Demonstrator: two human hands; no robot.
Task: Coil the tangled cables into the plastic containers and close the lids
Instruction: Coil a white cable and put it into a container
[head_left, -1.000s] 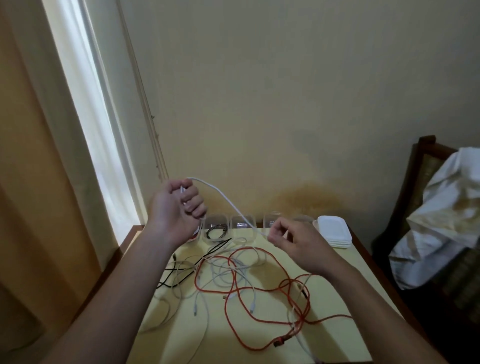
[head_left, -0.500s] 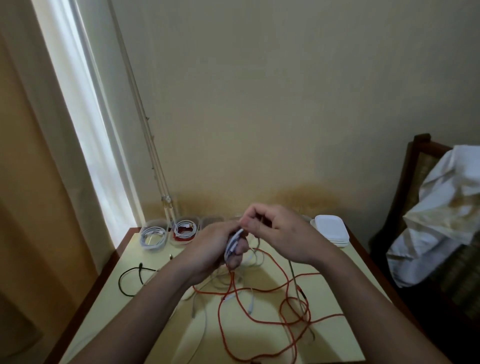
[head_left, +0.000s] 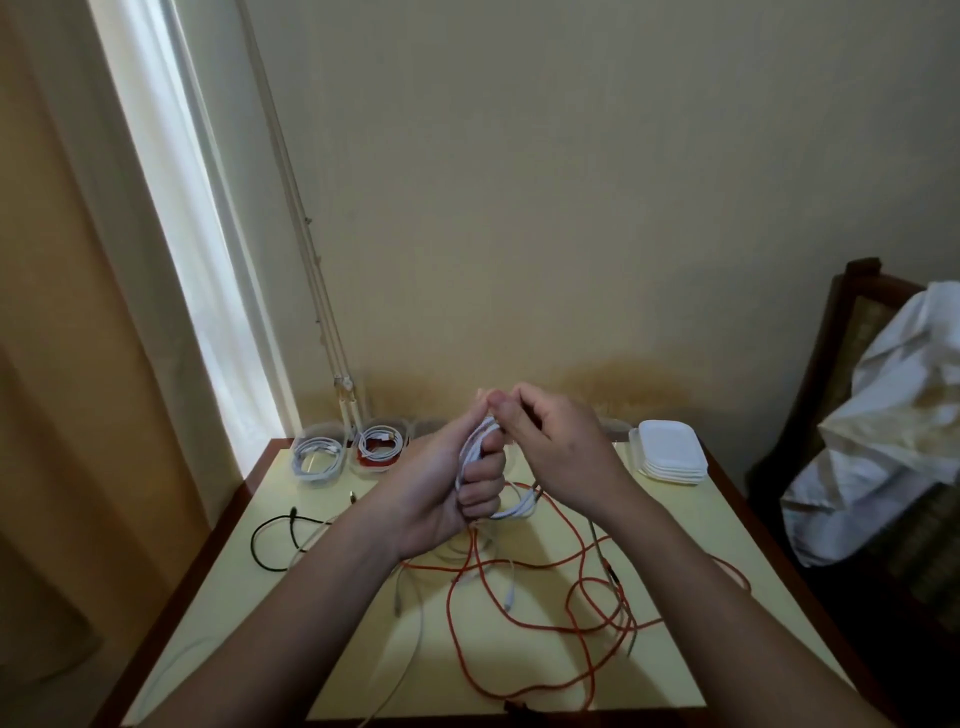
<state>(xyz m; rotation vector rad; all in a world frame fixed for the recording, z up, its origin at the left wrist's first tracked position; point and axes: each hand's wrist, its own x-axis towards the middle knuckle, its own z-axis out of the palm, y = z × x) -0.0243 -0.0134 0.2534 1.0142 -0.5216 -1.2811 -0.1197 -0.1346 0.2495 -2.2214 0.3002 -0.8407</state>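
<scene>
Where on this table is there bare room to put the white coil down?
The best patch is at the far right of the table, between the lid stack and the orange cable. The near left, below the black cable loop, also looks bare. The middle, under the orange cable's loops, is crowded.

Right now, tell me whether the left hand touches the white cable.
Touching. The head view shows the left hand gripping the white cable, its fingers curled round the coil.

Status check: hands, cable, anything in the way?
Left hand grips white cable coil. Right hand pinches it up top. Orange cable tangled beneath.
</scene>
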